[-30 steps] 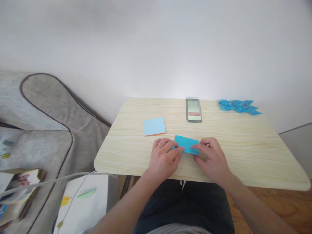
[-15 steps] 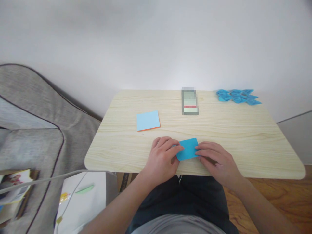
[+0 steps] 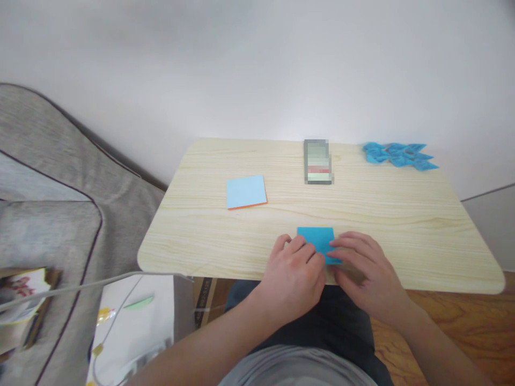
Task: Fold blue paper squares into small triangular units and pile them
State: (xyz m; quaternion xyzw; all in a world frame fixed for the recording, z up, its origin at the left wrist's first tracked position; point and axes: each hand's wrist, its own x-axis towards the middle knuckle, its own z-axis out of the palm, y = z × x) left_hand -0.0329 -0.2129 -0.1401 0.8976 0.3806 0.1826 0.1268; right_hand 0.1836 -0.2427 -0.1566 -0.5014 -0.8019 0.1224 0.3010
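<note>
A bright blue sheet of paper point(image 3: 316, 236) lies near the front edge of the table, its far edge roughly level. Across its lower left part, my left hand point(image 3: 295, 268) is closed, with curled fingers pressing on the paper and covering that corner. My right hand point(image 3: 364, 265) holds the paper's right edge with its fingertips, the thumb tucked low by the near corner. Whether the sheet is folded double I cannot tell. Back right, several folded blue paper pieces point(image 3: 398, 155) with pointed ends sit in a cluster.
A pad of light blue paper point(image 3: 246, 192) with an orange layer beneath lies left of centre on the wooden table point(image 3: 193, 214). A phone point(image 3: 317, 162), its screen blurred, lies at the back. A grey sofa point(image 3: 124, 214) stands left, and a pale cable point(image 3: 116, 277) crosses below.
My left hand has moved right and its fingers have curled down over the paper. The blue paper has turned a little and shifted slightly right. My right hand stays at its right edge.
</note>
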